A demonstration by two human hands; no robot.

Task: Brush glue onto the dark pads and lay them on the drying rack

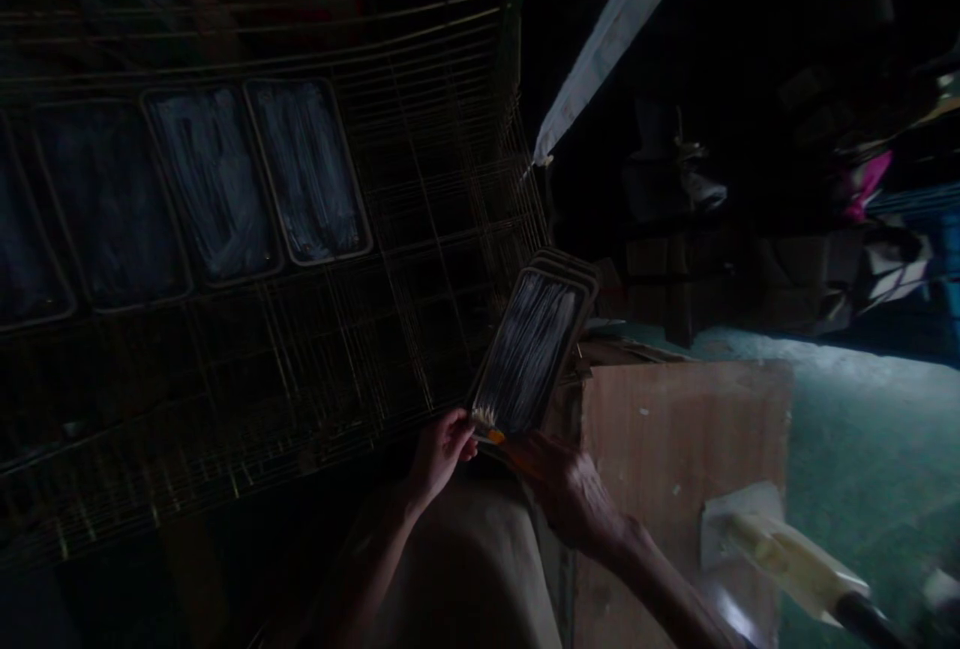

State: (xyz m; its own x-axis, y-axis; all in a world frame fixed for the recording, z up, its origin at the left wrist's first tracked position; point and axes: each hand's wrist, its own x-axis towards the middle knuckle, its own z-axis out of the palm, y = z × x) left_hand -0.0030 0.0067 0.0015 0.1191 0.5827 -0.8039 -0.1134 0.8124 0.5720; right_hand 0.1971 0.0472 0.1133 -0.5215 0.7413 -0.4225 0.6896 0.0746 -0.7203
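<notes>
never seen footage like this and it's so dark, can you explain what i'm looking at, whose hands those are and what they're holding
There is no machine here. A person wears a camera on the head, so the one picture looks forward and down at that person's own bare hands. The left hand grips the lower corner of a dark flat tray streaked with white. The right hand holds what looks like a brush with an orange handle, at the tray's bottom edge. To the left is a wire rack with similar smeared trays on it. The rest is too dark to tell.
</notes>
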